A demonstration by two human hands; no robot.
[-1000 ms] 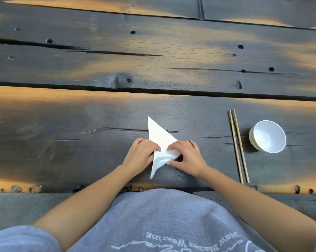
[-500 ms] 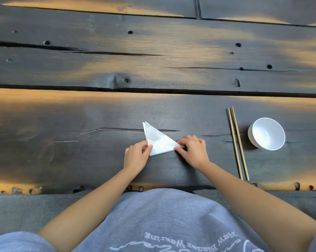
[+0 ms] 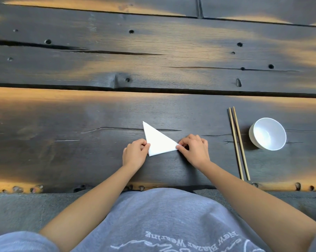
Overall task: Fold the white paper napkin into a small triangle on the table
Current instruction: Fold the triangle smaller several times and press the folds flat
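White paper napkin (image 3: 158,141) lies flat on the dark wooden desk (image 3: 81,160), near the front edge, already a small triangle: one tip points away and left, one right, one toward the person. Judgement: thin, light, soft paper, tears easily, slides on smooth wood, holds a crease only if pressed; best taken at the corners or pinned along an edge, not pinched mid-sheet.

Left hand (image 3: 135,154) sits at the napkin's left edge, fingers loosely curled, fingertips (image 3: 146,146) touching the edge near the lower corner; pinning it, not clenched around it. Right hand (image 3: 194,150) is at the right tip, thumb and forefinger closed in a pinch on that corner, other fingers curled in. Whether the tip is lifted or pressed flat: can't tell.

Chopsticks (image 3: 238,142) and white bowl (image 3: 268,133) lie well apart to the right, untouched. Fold looks about finished; likely creasing left.
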